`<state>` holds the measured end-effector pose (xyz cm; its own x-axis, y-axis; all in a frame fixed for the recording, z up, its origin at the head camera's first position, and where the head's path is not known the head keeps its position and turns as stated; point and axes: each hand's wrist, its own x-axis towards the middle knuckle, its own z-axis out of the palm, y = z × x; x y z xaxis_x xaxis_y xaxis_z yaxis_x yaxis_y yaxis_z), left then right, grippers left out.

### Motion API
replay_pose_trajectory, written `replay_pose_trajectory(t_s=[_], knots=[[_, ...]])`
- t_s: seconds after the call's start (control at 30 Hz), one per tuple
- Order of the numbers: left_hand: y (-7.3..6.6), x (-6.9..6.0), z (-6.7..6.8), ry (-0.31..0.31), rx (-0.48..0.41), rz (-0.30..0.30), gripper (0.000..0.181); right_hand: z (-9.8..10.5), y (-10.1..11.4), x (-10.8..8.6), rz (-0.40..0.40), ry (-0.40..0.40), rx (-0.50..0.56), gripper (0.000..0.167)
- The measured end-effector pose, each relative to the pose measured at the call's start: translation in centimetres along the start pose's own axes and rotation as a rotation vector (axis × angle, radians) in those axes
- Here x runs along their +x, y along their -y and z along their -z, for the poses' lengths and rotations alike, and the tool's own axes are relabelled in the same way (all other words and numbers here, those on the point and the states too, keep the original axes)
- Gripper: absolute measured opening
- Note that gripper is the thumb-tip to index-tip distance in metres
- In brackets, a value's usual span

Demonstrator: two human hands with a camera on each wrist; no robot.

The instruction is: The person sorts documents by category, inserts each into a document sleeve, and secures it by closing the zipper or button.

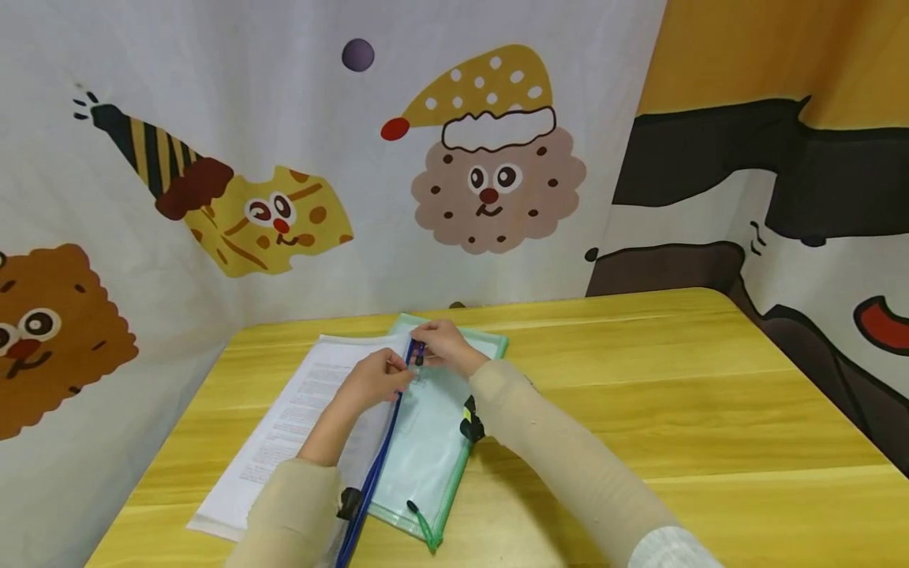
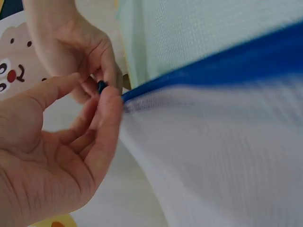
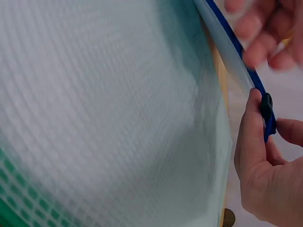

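A clear zip pouch with a blue zipper edge (image 1: 383, 454) lies on the table with printed sheets (image 1: 298, 418) showing through it. My right hand (image 1: 447, 347) pinches the far end of that blue edge, thumb on one side and fingers on the other in the right wrist view. A dark zipper pull (image 3: 266, 106) sits there by the fingertips. My left hand (image 1: 372, 379) is just nearer along the same edge. Its thumb stands apart from the loosely bent fingers (image 2: 109, 113), which are close to the blue edge; whether they touch it I cannot tell.
Beneath, and to the right, lies a green-edged mesh zip pouch (image 1: 426, 442) with a green cord pull (image 1: 424, 525) at its near corner. Both lie on a yellow wood-grain table (image 1: 675, 410). A cartoon-printed curtain (image 1: 319, 102) hangs behind the table.
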<state>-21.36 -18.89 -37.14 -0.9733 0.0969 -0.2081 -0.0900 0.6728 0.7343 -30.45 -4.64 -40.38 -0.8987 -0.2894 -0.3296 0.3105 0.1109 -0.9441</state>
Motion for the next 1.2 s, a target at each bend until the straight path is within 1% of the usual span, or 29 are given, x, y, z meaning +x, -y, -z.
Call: replay_pose_trajectory(t_s=[0.1,0.2,0.27,0.33,0.43,0.57,0.67,0.8,0.87,1.07,1.13,1.2], knots=[[-0.7,0.9,-0.7,-0.086,0.05,0.016,0.027,0.0,0.1,-0.3,0.007,0.001,0.0,0.029],[-1.2,1.6,-1.4,-0.176,0.153,0.019,0.03,-0.2,0.1,-0.4,0.016,-0.01,-0.003,0.029],[-1.4,2.0,-1.8,-0.222,0.222,0.025,0.031,-0.4,0.1,-0.5,0.019,-0.02,-0.001,0.03],[-1.7,2.3,-2.2,-0.251,0.281,0.036,0.031,-0.6,0.0,-0.5,0.019,-0.037,-0.001,0.03],[-2.0,2.6,-2.5,-0.272,0.344,0.051,0.027,-0.8,-0.1,-0.5,0.021,-0.057,0.007,0.029],[-2.2,2.7,-2.7,-0.259,0.367,0.055,0.02,-0.9,-0.2,-0.7,0.025,-0.069,0.003,0.028],[-2.0,2.5,-2.6,-0.217,0.336,0.041,0.017,-0.7,-0.1,-0.8,0.025,-0.08,0.0,0.027],[-1.6,1.6,-2.1,-0.187,0.284,0.014,0.012,-0.5,-0.2,-0.7,0.014,-0.091,0.037,0.026],[-1.3,1.1,-1.8,-0.186,0.275,0.001,0.012,-0.5,-0.2,-0.6,0.004,-0.09,0.063,0.025],[-0.7,0.1,-1.3,-0.148,0.292,-0.008,0.012,-0.8,-0.3,-0.6,-0.017,-0.089,0.076,0.024],[-0.6,-0.3,-1.2,-0.123,0.286,-0.005,0.012,-0.9,-0.3,-0.6,-0.022,-0.091,0.087,0.024],[-0.6,-0.9,-1.1,-0.097,0.287,-0.025,0.012,-0.9,-0.2,-0.6,-0.023,-0.109,0.115,0.023]])
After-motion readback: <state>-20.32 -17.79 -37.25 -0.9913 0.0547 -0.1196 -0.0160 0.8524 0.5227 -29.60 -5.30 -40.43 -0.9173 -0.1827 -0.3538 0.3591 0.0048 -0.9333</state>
